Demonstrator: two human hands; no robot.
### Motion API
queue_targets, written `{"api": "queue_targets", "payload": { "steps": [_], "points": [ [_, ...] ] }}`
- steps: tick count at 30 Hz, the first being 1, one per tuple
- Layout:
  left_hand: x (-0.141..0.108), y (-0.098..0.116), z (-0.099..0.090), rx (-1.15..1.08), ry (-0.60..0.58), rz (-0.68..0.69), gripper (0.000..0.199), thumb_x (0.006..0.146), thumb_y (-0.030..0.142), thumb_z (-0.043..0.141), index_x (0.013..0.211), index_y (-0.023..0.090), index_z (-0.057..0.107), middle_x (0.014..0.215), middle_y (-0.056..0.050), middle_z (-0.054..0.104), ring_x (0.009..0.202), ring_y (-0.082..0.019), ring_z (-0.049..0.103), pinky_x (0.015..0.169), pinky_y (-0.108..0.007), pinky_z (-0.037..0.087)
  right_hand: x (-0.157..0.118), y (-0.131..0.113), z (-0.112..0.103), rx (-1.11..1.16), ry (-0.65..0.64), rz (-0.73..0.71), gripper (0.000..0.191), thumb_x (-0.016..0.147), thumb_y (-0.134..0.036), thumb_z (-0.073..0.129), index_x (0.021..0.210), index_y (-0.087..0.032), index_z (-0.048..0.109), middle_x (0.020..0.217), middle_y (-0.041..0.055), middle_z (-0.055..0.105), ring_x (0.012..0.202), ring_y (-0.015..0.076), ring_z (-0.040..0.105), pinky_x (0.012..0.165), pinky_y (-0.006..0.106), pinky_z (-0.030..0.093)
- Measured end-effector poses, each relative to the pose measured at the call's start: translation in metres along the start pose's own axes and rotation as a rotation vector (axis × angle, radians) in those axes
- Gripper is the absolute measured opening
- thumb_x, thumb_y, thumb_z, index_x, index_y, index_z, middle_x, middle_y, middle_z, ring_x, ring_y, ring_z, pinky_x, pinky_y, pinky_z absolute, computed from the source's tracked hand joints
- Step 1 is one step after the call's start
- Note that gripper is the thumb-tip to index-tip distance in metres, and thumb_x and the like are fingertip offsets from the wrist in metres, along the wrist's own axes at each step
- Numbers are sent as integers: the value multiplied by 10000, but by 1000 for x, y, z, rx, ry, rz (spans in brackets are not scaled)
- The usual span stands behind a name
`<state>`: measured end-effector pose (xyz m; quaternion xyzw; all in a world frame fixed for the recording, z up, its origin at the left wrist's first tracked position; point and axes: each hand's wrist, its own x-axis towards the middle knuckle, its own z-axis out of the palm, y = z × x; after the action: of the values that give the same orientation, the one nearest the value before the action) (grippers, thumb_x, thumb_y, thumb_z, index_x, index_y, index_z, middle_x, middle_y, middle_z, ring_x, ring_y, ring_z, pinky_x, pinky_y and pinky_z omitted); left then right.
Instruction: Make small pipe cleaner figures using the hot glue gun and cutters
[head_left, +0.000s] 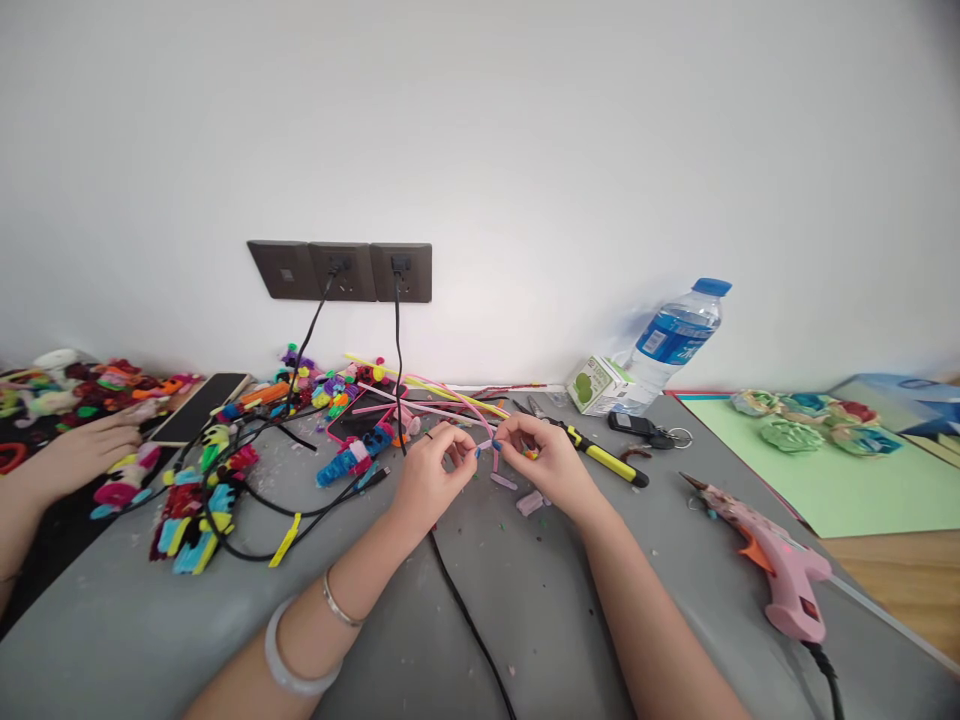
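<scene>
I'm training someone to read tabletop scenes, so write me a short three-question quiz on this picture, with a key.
1. Multiple choice: what does the pink glue gun lie on?
A) the green paper
B) the grey table
C) the white box

2. True or false: the water bottle has no cap.

3. Open question: what do the camera wearer's left hand and right hand pinch between them?

Key:
1. B
2. False; a blue cap is on it.
3. A thin pale strand.

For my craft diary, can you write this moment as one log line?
left hand: pinching pale strand; right hand: pinching same strand; glue gun: on table
</scene>
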<state>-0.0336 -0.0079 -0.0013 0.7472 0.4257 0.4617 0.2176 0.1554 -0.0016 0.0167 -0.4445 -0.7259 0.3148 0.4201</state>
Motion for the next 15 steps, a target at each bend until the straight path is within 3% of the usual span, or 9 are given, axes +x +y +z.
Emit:
{"api": "queue_targets", "payload": {
  "steps": [15],
  "points": [
    [-1, -2, 0, 19, 24, -43, 118, 798, 84, 564, 792, 202, 560, 747, 32, 584, 630, -99, 563, 638, -225, 448, 1, 2, -4, 49, -81, 44, 80, 871, -272, 570, 849, -206, 609, 684, -6, 619, 638, 153, 517, 615, 279, 370]
  ]
}}
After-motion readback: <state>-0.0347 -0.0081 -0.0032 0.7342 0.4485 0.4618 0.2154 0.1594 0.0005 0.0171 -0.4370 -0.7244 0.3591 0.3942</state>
